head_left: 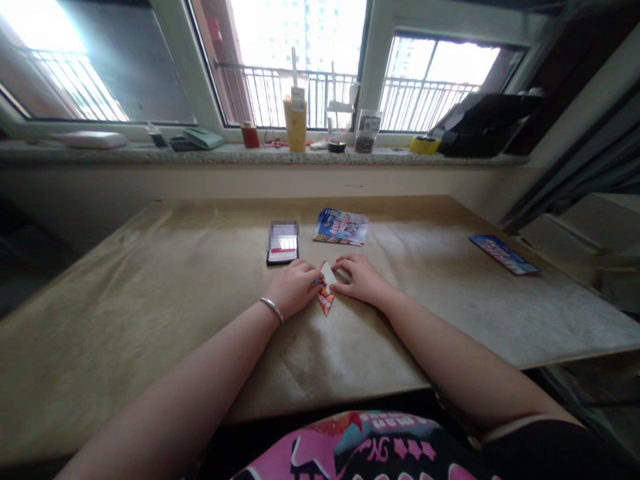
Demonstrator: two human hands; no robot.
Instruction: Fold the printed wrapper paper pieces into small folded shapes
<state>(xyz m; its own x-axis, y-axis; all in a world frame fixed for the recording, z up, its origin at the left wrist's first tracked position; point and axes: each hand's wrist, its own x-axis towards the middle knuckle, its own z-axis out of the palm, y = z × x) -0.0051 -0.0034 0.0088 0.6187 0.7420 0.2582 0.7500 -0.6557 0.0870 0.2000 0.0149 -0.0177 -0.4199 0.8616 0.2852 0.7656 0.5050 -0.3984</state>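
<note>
You have a small folded paper [327,285] lying on the counter [165,307] straight in front of you, between your two hands. It is a narrow kite shape, white toward its far tip and orange, with printing, at the point nearest you.

Your left hand [296,287] has its fingers bunched over the paper's left edge; you cannot tell from here whether they pinch it or only press it down. A silver bracelet [271,309] circles that wrist. Your right hand [361,280] has its fingers bent and parted from the thumb, a gap showing between, with the thumb tip at the paper's right edge and nothing else held.

Just beyond your left hand lies a phone [283,247], its screen lit. Right of the phone and farther off than the paper sits a pile of blue printed leaflets [343,227]. Well apart, toward the counter's right side, lies another blue printed piece [504,254].
</note>
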